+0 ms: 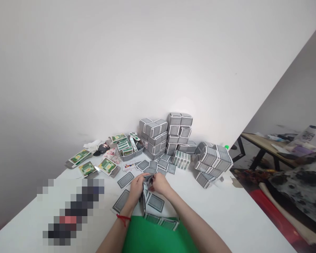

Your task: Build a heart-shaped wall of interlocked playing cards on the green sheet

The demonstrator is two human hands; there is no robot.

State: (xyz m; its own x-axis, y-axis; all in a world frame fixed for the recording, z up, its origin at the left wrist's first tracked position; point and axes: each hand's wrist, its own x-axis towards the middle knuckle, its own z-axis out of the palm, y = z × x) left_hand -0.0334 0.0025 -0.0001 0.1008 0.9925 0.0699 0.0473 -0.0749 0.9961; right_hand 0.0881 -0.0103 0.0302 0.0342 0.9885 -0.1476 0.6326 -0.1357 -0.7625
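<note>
Grey cards (156, 202), perhaps dot-edged, red bracelet (124, 219)

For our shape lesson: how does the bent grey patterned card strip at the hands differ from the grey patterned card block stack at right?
The bent grey patterned card strip is a low, thin wall; the grey patterned card block stack is bulky and layered. The left hand holds the card strip, while no hand touches the block stack. Both show grey, white-edged card patterns.
</note>
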